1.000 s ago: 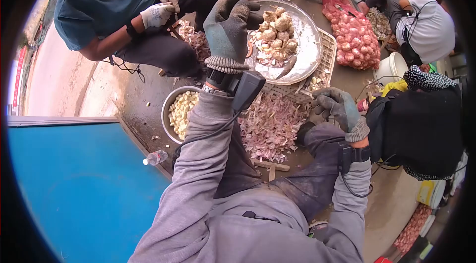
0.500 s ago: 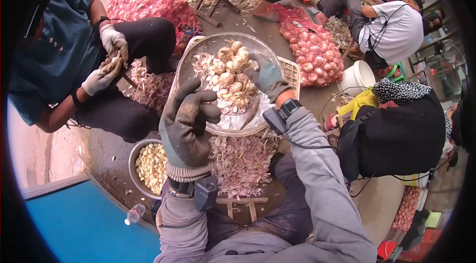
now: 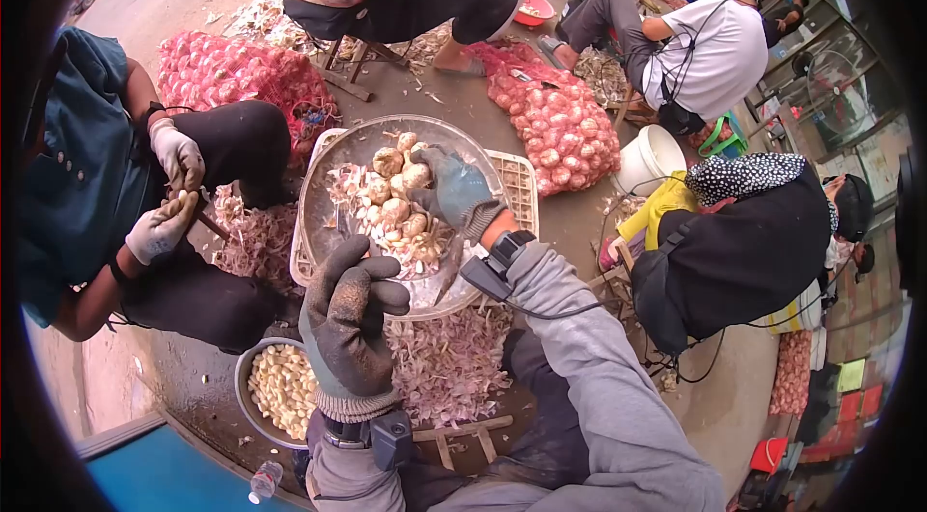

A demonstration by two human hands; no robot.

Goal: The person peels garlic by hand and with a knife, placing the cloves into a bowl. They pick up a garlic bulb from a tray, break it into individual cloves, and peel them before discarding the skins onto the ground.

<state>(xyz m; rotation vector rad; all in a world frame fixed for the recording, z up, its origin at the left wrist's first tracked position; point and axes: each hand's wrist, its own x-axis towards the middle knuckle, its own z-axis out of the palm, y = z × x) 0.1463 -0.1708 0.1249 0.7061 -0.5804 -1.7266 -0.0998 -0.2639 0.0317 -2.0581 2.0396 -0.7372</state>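
Note:
A wide, see-through bowl [image 3: 323, 140] holds whole garlic bulbs [image 3: 395, 210], loose cloves and papery skins. My right hand [image 3: 456, 186], in a grey-blue glove, reaches in from the right, its fingers curled around a garlic bulb [image 3: 416, 175] at the pile's upper right; the fingertips are partly hidden. My left hand [image 3: 350, 329], in a dirt-stained grey glove, is raised by the bowl's near left edge. Its fingers are bent but apart, and nothing shows in them. A dark, narrow, pointed thing [image 3: 449, 271] lies at the bowl's near right side.
Beneath the bowl is a white plastic crate [image 3: 517, 186]. A metal basin [image 3: 243, 387] of peeled cloves stands left, near a plastic bottle [image 3: 266, 480]. Skins [image 3: 449, 358] cover the ground before me. A gloved co-worker [image 3: 92, 165] sits left; red net sacks [image 3: 555, 121] lie beyond.
The view has shifted, so the scene sits lower and further left. My right hand has moved onto a bulb on the pile. My left hand keeps nearly the same bent pose.

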